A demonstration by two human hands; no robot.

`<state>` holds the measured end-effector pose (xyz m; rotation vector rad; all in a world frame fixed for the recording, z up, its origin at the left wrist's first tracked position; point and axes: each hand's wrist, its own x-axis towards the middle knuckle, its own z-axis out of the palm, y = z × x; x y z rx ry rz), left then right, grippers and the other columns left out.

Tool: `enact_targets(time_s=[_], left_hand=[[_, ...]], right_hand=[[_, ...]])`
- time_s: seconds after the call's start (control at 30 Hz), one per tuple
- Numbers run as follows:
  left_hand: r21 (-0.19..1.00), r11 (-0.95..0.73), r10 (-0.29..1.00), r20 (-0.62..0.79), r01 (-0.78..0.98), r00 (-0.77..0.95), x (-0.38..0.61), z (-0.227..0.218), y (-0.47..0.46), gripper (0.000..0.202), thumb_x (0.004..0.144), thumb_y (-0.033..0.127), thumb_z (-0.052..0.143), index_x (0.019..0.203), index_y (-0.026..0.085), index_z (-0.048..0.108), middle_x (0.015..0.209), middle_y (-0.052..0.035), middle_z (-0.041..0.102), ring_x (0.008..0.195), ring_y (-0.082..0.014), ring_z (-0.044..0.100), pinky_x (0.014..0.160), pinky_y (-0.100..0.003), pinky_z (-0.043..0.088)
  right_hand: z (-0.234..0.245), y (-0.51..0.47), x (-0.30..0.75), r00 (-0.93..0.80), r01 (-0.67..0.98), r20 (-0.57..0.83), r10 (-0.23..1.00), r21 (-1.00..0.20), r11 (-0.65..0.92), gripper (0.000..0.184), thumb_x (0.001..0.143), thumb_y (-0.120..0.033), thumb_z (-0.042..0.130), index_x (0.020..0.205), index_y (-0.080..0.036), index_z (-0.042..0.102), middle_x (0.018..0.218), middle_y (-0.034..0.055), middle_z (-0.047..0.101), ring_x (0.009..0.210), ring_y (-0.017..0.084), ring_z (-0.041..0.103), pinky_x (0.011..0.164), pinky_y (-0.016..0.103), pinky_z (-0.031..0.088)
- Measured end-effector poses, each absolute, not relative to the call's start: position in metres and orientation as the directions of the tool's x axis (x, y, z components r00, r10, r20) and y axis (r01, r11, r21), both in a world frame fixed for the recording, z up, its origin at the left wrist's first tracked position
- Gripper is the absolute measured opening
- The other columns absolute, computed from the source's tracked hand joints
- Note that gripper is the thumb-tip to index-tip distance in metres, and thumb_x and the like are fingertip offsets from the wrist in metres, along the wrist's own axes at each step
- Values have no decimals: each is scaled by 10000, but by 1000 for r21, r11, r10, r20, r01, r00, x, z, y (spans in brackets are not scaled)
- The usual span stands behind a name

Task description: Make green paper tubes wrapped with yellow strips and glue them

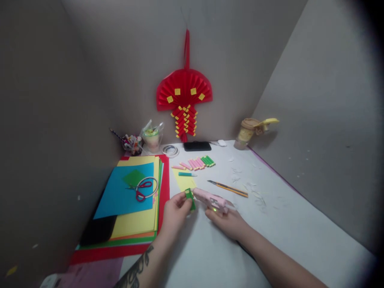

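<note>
Here, grey walls (318,116) border a white table (216,252) beneath the glue gun (209,198).

Papercraft corner; home or office, can't tell. White worktop (289,224) fitted between plain grey walls (324,132). Pile of coloured paper (135,227) along left edge, scissors (138,193) on top. Craft knife (229,188) and pink glue gun (211,198) further in; paper scraps (258,196) toward right edge. Pleated red fan ornament (186,90) on wall above far edge. Personal touches: pen holder (132,146) near far left corner, drink cup (244,135) at far right corner.
</note>
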<state>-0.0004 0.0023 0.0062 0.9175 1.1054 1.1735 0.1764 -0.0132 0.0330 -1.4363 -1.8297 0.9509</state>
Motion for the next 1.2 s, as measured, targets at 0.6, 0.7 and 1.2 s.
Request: enact_targets(time_s=[0.6, 0.7, 1.2], left_hand=[[938, 188, 981, -196, -290, 1, -4, 9, 4, 388, 655, 360, 738, 964, 127, 705, 853, -106, 713, 709, -166, 630, 624, -233, 466], [908, 203, 977, -210, -366, 20, -5, 10, 6, 389, 664, 339, 738, 982, 118, 698, 876, -113, 712, 747, -181, 643, 667, -250, 479], [815, 198, 966, -255, -545, -31, -5, 17, 9, 277, 639, 234, 749, 883, 106, 723, 914, -109, 715, 838, -178, 646, 798, -268, 488]], right_hand=[[35, -14, 175, -261, 489, 23, 965, -859, 153, 349, 754, -203, 521, 1081, -226, 641, 951, 13, 676, 860, 203, 615, 775, 285, 496], [35, -14, 174, -258, 498, 20, 966, -854, 150, 354, 743, -195, 522, 1075, -220, 643, 971, 22, 673, 912, 217, 612, 801, 293, 496], [31, -15, 172, -295, 456, 49, 954, -871, 185, 326, 726, -169, 539, 1028, -219, 649, 972, 29, 686, 943, 231, 624, 803, 309, 518]])
